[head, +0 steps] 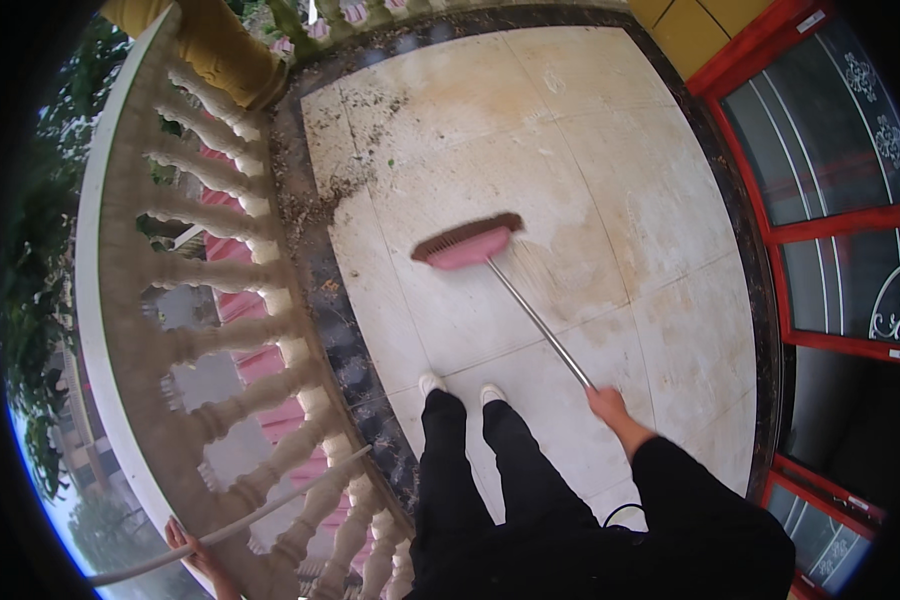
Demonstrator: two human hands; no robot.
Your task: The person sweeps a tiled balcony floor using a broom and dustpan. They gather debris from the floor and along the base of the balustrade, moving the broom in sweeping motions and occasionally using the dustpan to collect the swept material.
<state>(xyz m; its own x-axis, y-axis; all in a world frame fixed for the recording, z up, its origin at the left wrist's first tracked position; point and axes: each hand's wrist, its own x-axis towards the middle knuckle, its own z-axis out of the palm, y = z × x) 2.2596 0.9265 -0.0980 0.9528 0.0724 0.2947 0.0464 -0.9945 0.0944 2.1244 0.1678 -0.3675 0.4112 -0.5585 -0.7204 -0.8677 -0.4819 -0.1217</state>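
My right hand (609,409) is closed around the upper part of a metal broom handle (540,326). At its far end, the pink broom head (469,249) with dark bristles rests on the pale tiled floor (495,322), in front of my white shoes (493,393). At the lower left, my left hand (189,551) is at the balustrade's handrail (105,330). A long pale pole or pipe (285,499) crosses at that hand and slants over the balusters. Whether my fingers grip it or only lie against it is unclear.
Loose dirt and debris (360,180) lie on the tiles at far left and along the dark stone border (337,315). Stone balusters (217,274) line the left side. Red-framed glass doors (776,232) stand at right, with a dark opening. A yellow column (225,52) rises far left.
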